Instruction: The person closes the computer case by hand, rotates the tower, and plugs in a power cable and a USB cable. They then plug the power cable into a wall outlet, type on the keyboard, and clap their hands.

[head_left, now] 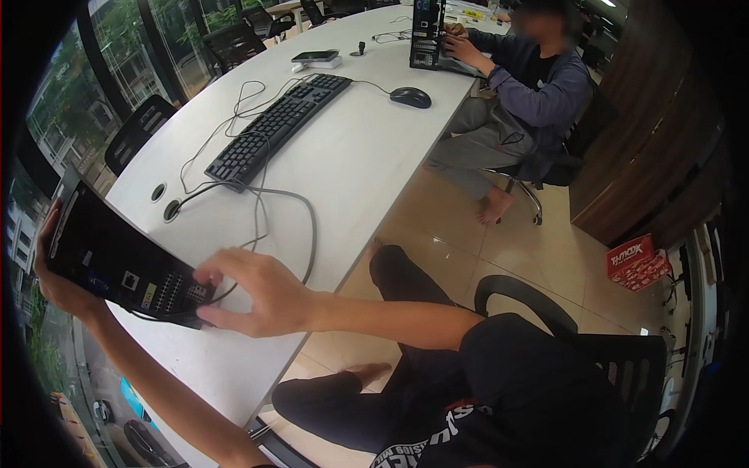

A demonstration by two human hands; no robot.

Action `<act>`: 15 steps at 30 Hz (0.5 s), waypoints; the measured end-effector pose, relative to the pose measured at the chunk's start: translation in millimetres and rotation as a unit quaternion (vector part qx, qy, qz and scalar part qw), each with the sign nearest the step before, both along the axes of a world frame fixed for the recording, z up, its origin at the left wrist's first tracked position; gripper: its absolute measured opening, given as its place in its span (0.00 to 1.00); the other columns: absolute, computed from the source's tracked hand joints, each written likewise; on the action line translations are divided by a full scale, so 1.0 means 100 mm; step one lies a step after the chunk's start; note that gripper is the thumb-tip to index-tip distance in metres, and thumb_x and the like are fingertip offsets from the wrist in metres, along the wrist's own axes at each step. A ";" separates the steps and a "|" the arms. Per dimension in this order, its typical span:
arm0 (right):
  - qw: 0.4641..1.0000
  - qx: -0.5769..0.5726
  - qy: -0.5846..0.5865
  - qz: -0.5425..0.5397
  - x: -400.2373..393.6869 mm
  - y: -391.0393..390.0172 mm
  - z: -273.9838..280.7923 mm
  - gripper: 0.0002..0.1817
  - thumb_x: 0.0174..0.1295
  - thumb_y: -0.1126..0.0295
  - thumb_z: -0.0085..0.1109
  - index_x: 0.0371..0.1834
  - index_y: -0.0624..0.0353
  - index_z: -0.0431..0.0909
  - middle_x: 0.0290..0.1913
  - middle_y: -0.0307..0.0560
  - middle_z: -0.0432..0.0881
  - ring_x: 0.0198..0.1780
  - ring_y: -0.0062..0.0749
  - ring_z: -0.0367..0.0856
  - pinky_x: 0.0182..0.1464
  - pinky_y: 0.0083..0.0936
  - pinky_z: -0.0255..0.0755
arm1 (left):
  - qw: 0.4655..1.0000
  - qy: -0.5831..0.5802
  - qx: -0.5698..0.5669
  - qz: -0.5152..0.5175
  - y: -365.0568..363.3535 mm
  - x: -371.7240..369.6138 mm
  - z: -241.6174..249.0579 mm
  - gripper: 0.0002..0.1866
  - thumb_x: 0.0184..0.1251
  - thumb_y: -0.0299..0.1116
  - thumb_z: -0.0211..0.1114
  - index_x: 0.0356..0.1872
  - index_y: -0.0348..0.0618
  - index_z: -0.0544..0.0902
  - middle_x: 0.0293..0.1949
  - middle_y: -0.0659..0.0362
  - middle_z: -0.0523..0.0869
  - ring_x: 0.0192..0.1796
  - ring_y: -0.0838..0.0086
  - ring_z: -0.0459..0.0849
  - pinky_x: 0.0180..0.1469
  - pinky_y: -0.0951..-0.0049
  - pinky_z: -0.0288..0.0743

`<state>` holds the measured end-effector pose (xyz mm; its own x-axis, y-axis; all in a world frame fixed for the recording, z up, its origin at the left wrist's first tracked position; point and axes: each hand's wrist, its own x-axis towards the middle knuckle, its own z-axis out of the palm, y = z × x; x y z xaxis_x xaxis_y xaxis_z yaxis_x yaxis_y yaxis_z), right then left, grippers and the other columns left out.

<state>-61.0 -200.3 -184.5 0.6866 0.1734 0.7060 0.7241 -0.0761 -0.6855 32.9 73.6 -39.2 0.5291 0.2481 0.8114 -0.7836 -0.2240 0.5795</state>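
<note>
Computer case [117, 261] gripped by my left hand [58, 285]; right hand [253, 292] fingers pinch, apparently, a cable plug; seating it needs alignment.

Black computer case [117, 261], black keyboard [277, 125], white table [367, 148], red box [636, 261].
</note>
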 end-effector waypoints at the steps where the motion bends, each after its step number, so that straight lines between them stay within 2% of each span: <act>1: 1.000 0.024 -0.002 -0.020 0.04 0.03 0.07 0.25 0.63 0.61 0.75 0.57 0.62 0.79 0.52 0.52 0.84 0.54 0.43 0.86 0.58 0.35 0.78 | 1.000 0.012 -0.008 0.002 0.00 0.00 0.01 0.32 0.81 0.38 0.35 0.60 0.24 0.85 0.64 0.42 0.87 0.65 0.57 0.86 0.72 0.59 0.81; 4: 0.990 0.093 -0.077 -0.072 0.33 0.21 0.38 0.32 0.62 0.60 0.74 0.63 0.66 0.71 0.62 0.60 0.76 0.64 0.53 0.78 0.66 0.43 0.73 | 0.999 0.029 -0.042 0.016 -0.07 -0.02 0.03 0.33 0.80 0.38 0.35 0.60 0.25 0.85 0.65 0.42 0.87 0.66 0.57 0.86 0.71 0.59 0.82; 5: 0.983 0.099 -0.125 -0.095 0.44 0.28 0.56 0.33 0.61 0.60 0.73 0.63 0.69 0.71 0.64 0.63 0.74 0.66 0.56 0.76 0.67 0.45 0.73 | 0.999 0.024 -0.041 -0.009 0.06 0.05 0.01 0.30 0.80 0.36 0.37 0.61 0.25 0.85 0.67 0.42 0.85 0.68 0.56 0.84 0.74 0.58 0.79; 6: 0.973 0.102 -0.173 -0.117 0.55 0.34 0.77 0.34 0.60 0.60 0.73 0.62 0.71 0.70 0.66 0.66 0.72 0.67 0.60 0.74 0.68 0.46 0.72 | 0.999 0.005 -0.035 0.009 0.05 0.03 0.01 0.29 0.80 0.35 0.38 0.62 0.25 0.84 0.68 0.43 0.84 0.69 0.56 0.83 0.75 0.58 0.77; 8: 0.974 0.088 -0.189 -0.092 0.70 0.44 1.18 0.36 0.58 0.60 0.73 0.62 0.73 0.69 0.68 0.72 0.68 0.70 0.65 0.70 0.70 0.48 0.71 | 0.998 -0.033 -0.027 0.039 -0.05 0.00 0.02 0.27 0.81 0.33 0.40 0.65 0.25 0.82 0.70 0.43 0.82 0.72 0.56 0.81 0.78 0.57 0.74; 9: 0.966 0.094 -0.203 -0.130 0.80 0.60 1.29 0.38 0.56 0.58 0.73 0.62 0.76 0.72 0.70 0.75 0.67 0.71 0.68 0.69 0.72 0.51 0.69 | 0.997 -0.029 -0.061 0.026 -0.06 0.02 0.02 0.27 0.81 0.32 0.42 0.67 0.26 0.80 0.72 0.43 0.81 0.73 0.57 0.79 0.79 0.57 0.72; 10: 0.964 0.069 -0.217 -0.139 0.85 0.68 1.35 0.38 0.56 0.57 0.73 0.62 0.76 0.73 0.71 0.75 0.67 0.71 0.69 0.69 0.72 0.51 0.70 | 0.995 -0.026 -0.096 0.013 -0.03 0.05 0.00 0.26 0.81 0.31 0.43 0.69 0.26 0.79 0.73 0.43 0.80 0.75 0.57 0.77 0.81 0.57 0.69; 12: 0.957 0.023 -0.246 -0.154 0.88 0.83 1.41 0.38 0.55 0.55 0.73 0.61 0.77 0.76 0.72 0.76 0.67 0.72 0.69 0.69 0.72 0.53 0.70 | 0.995 -0.058 -0.011 0.079 0.19 0.21 -0.13 0.27 0.83 0.34 0.44 0.72 0.27 0.76 0.73 0.44 0.79 0.76 0.58 0.76 0.80 0.58 0.70; 13: 0.954 0.005 -0.256 -0.159 0.88 0.91 1.38 0.39 0.54 0.52 0.74 0.60 0.77 0.80 0.72 0.77 0.67 0.73 0.68 0.68 0.70 0.56 0.71 | 0.996 -0.041 -0.051 0.066 0.18 0.20 -0.13 0.27 0.83 0.34 0.44 0.73 0.28 0.76 0.73 0.45 0.79 0.75 0.59 0.77 0.79 0.57 0.71; 15: 0.963 -0.050 -0.231 -0.129 0.86 1.05 1.31 0.40 0.52 0.50 0.74 0.59 0.77 0.80 0.72 0.78 0.68 0.74 0.68 0.67 0.68 0.56 0.72 | 0.994 -0.016 -0.100 0.046 0.14 0.18 -0.13 0.27 0.84 0.35 0.45 0.74 0.29 0.74 0.73 0.46 0.79 0.74 0.59 0.78 0.79 0.57 0.72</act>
<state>24.9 -95.1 -53.1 0.3319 0.1216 0.9354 0.8985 -0.3429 -0.2742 50.9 88.0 -52.1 0.4718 0.4521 0.7570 -0.7833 -0.1792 0.5952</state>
